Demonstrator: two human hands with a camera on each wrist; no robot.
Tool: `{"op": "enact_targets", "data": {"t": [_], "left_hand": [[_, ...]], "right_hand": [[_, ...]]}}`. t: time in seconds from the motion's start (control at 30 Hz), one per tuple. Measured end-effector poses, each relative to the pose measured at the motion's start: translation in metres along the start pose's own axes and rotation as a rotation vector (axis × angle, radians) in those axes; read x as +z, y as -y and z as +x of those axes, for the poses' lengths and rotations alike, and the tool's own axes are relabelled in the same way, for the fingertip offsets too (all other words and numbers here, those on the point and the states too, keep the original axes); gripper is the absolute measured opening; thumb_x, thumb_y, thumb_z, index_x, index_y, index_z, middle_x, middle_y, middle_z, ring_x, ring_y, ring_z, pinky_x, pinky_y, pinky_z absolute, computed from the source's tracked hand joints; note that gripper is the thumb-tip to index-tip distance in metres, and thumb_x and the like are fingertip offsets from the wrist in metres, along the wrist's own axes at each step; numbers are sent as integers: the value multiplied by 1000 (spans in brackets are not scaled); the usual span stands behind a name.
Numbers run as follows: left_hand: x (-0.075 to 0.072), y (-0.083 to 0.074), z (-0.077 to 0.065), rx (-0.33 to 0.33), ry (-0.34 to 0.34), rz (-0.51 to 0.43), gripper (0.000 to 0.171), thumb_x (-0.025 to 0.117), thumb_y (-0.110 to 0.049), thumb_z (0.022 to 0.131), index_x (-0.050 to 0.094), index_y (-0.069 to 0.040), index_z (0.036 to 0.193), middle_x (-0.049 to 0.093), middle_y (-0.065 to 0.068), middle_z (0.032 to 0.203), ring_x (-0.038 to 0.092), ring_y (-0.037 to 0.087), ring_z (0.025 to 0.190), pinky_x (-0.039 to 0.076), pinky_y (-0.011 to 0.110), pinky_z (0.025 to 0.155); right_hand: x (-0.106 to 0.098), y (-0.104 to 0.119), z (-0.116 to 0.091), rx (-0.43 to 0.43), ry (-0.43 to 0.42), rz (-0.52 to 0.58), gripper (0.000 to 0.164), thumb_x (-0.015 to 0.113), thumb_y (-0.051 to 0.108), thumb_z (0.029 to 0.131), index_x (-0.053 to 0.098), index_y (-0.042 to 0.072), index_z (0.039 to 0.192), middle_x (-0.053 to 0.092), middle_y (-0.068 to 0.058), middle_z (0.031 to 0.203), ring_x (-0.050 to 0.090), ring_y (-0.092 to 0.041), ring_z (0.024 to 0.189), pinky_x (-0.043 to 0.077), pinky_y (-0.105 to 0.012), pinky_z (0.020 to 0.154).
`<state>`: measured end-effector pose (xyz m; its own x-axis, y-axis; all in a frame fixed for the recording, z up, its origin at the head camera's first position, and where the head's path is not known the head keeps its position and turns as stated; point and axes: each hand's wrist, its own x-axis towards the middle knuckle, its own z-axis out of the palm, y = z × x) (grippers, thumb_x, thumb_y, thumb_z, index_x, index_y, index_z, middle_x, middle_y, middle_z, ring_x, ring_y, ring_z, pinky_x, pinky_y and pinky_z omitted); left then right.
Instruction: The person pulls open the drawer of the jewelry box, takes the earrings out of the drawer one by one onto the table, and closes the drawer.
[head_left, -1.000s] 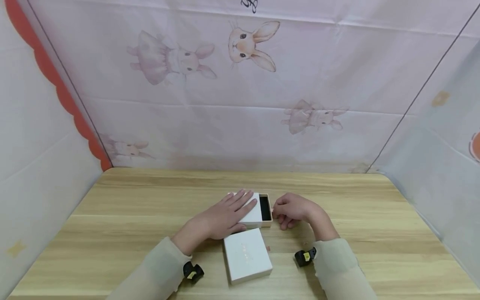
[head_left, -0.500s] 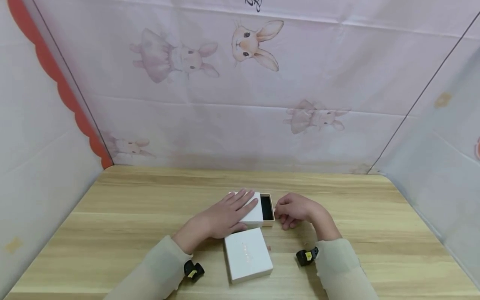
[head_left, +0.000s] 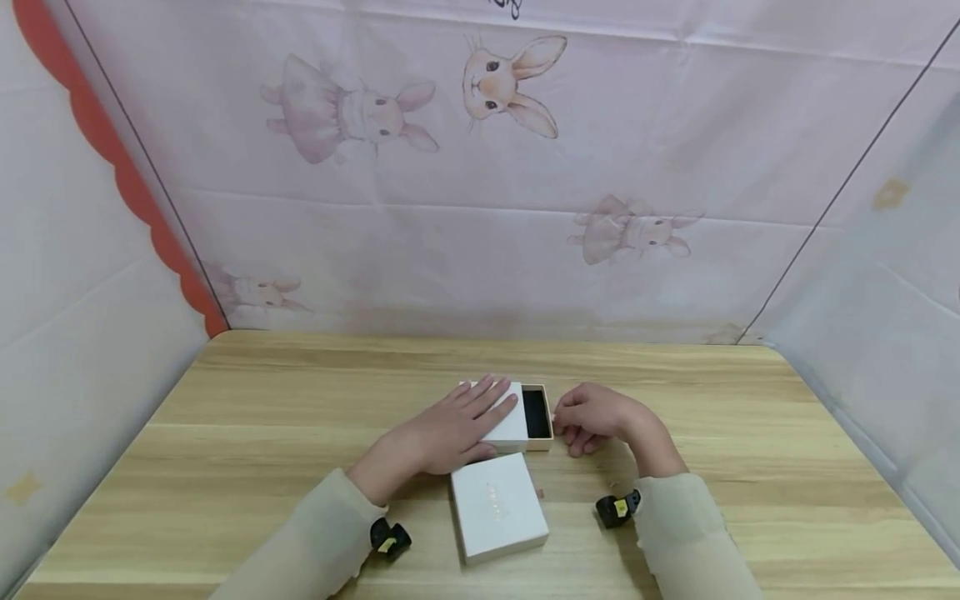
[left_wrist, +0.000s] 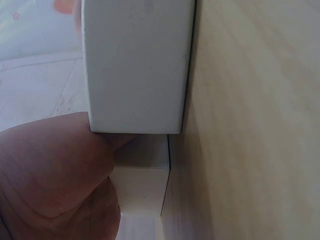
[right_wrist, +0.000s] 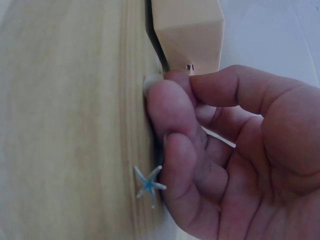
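In the head view my left hand (head_left: 438, 429) lies with extended fingers across the top of a white slide-out box (head_left: 510, 433). From the box's right side its drawer (head_left: 537, 417) sticks out partway, and a black lining shows inside. My right hand (head_left: 600, 418) pinches a small ribbon tab on the drawer's end; in the right wrist view the tab (right_wrist: 191, 70) comes out of a slot between thumb and finger. A second white box (head_left: 498, 508), with gold lettering, sits closed just in front. Its side (left_wrist: 137, 70) fills the upper left wrist view.
Both boxes stand on a light wooden table (head_left: 300, 392). A small star-shaped piece (right_wrist: 148, 185), clear and blue, appears to lie on the tabletop near my right fingers. A rabbit-printed cloth (head_left: 480, 275) hangs behind, with pale cloth at both sides.
The drawer has slid slightly farther right out of its sleeve, along with my right hand. My left hand keeps its place on the box, and the front box has not moved.
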<state>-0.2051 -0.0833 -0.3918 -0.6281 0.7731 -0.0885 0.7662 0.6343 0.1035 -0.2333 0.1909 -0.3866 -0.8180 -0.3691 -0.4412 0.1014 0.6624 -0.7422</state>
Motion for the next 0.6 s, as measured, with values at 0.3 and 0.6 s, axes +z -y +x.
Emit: {"op": "enact_targets", "data": {"t": [0.3, 0.6], "left_hand": [[3, 0, 0, -4, 4, -17, 70, 43, -42, 106, 9, -15, 162, 2, 10, 169, 2, 30, 155, 12, 51, 124], [5, 2, 1, -2, 2, 26, 71, 40, -44, 106, 7, -16, 162, 1, 10, 169, 1, 30, 155, 11, 50, 125]], "right_hand": [[0, -1, -2, 0, -1, 4, 26, 53, 18, 100, 69, 2, 87, 63, -8, 70, 67, -17, 59, 57, -30, 55], [-2, -1, -3, 8, -3, 7, 26, 52, 17, 98, 69, 1, 87, 63, -7, 70, 66, -16, 59, 57, -29, 55]]}}
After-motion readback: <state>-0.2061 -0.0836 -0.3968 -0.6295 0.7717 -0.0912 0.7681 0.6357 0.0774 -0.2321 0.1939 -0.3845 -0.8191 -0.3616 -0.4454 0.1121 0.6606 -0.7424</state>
